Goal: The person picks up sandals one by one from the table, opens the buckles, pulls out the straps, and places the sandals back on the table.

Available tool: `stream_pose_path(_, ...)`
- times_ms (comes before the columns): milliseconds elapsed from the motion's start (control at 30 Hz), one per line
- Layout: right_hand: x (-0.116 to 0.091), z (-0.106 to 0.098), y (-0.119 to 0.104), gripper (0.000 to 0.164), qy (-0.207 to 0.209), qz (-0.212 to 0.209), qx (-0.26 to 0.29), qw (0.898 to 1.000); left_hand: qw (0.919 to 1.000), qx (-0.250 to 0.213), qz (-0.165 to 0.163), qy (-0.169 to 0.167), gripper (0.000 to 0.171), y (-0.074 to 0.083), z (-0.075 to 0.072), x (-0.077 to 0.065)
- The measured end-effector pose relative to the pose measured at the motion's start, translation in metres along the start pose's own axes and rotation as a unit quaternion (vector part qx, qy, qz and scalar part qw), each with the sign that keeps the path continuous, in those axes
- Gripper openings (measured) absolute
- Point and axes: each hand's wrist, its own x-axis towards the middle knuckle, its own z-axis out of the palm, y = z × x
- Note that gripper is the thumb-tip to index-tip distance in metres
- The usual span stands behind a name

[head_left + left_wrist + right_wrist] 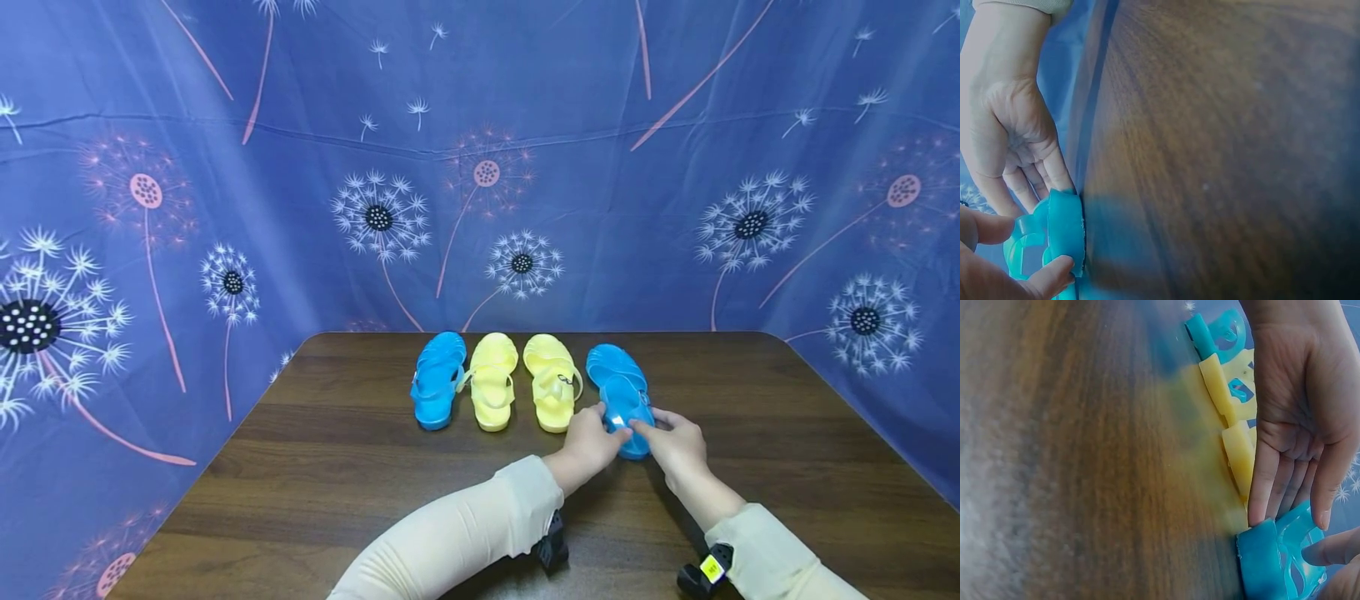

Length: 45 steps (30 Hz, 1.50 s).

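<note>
A blue sandal [617, 368] lies on the table at the right end of a row, toe toward the back. My left hand [587, 443] holds its left side near the heel, and my right hand [677, 446] grips the right side, the two thumbs close together over the strap. In the left wrist view the right hand [1019, 134] has its fingers at the heel [1066, 228]. The right wrist view shows the left hand [1304, 419] with long fingers along the sandal's side and its thumb at the strap.
Left of the held sandal stand two yellow sandals [492, 375] and another blue sandal [437, 375], side by side near the far edge of the brown wooden table [337, 500]. A blue dandelion-print cloth [600, 208] hangs behind.
</note>
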Motion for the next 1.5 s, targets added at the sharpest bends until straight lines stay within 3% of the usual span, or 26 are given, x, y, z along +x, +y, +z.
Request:
stream_pose_path(333, -0.004, 0.000, 0.002, 0.065, 0.006, -0.002, 0.003, 1.000, 0.9999, -0.007, -0.004, -0.007, 0.061, 0.000, -0.001, -0.004)
stream_pose_path(867, -0.009, -0.001, 0.001, 0.066, -0.002, 0.000, -0.010, 1.000, 0.9997, -0.003, 0.024, -0.007, 0.061, -0.001, -0.004, -0.012)
stream_pose_path(1500, -0.017, 0.001, -0.001, 0.069, -0.018, -0.002, -0.017, 1.000, 0.9992, 0.016, 0.036, -0.003, 0.060, -0.007, -0.004, -0.015)
